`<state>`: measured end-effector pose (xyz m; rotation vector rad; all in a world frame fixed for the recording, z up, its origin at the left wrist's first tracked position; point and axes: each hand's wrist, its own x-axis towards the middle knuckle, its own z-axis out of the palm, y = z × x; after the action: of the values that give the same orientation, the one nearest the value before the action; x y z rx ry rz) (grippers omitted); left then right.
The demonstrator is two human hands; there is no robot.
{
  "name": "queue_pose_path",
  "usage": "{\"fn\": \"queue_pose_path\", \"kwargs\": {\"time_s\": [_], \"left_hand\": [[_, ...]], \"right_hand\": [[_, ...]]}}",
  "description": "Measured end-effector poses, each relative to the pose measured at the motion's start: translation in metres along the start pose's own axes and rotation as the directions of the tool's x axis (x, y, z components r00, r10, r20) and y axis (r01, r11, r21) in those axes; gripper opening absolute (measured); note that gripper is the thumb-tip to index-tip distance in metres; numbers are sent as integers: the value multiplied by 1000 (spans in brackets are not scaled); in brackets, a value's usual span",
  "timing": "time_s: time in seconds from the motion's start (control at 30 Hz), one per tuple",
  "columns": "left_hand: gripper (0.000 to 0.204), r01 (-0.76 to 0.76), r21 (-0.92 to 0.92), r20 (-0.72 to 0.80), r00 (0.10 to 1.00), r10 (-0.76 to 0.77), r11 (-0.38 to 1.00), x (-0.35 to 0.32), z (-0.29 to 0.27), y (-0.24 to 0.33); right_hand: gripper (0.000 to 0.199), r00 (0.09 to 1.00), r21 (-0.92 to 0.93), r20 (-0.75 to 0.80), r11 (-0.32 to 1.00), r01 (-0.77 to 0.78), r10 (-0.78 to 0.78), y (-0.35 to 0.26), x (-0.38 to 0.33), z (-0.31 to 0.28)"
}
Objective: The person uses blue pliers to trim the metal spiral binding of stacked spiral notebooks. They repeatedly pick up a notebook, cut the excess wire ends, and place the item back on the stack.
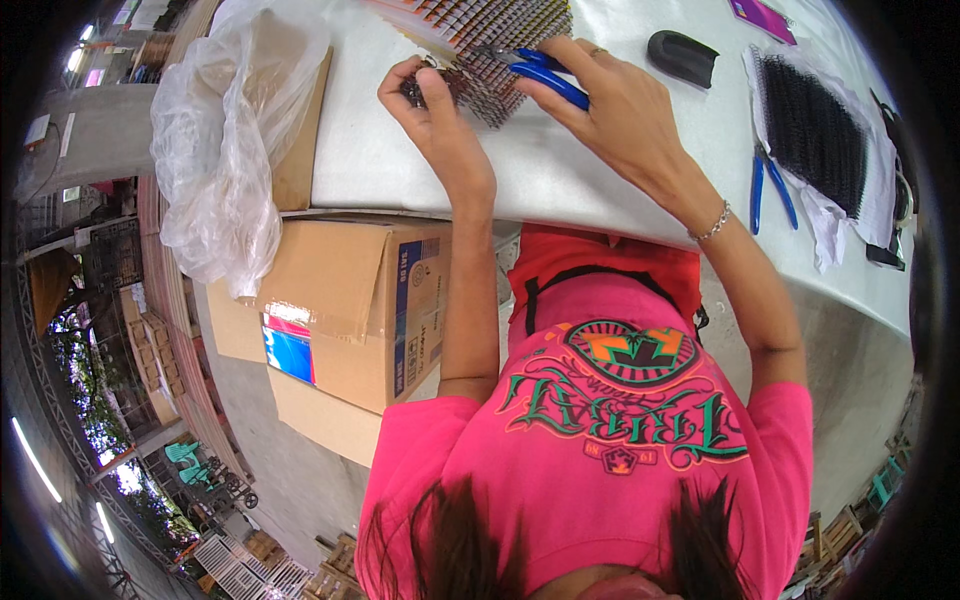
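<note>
On the white-covered table lies a sheet of small pieces set in dense rows [500, 45], dark with orange and yellow glints. My right hand [625, 110] is closed around the blue handles of a pair of pliers [550, 80]. Their metal jaws reach the sheet's left part. At the sheet's near left edge, my left hand [440, 130] is curled with thumb and fingers around a dark clump of small pieces [412, 90]. Whether the clump is joined to the sheet I cannot tell. To the right of the pliers sits a black curved piece [682, 58].
Farther right, a black bristly mat [815, 130] rests on white wrapping, beside a second blue-handled tool [770, 190]. A purple packet [763, 18] lies at the far edge. Left are a clear plastic bag [230, 130] and, below table level, a cardboard box [330, 260].
</note>
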<state>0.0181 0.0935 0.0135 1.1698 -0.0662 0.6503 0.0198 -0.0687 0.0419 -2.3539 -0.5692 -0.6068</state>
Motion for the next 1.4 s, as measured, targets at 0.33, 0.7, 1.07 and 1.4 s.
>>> {"fn": "queue_pose_path", "kwargs": {"time_s": [0.33, 0.7, 1.07, 1.4], "left_hand": [[31, 48, 41, 122, 991, -52, 998, -4, -5, -2], [28, 16, 168, 90, 995, -31, 986, 0, -8, -1], [40, 116, -1, 76, 990, -115, 993, -4, -7, -2], [31, 84, 105, 111, 989, -95, 991, 2, -12, 3]], "right_hand": [[47, 991, -111, -63, 988, 111, -119, 9, 1, 9], [36, 999, -7, -17, 999, 46, -46, 4, 1, 10], [47, 996, -79, -42, 994, 78, -82, 14, -4, 11], [44, 990, -101, -59, 987, 124, -130, 13, 0, 17]]}}
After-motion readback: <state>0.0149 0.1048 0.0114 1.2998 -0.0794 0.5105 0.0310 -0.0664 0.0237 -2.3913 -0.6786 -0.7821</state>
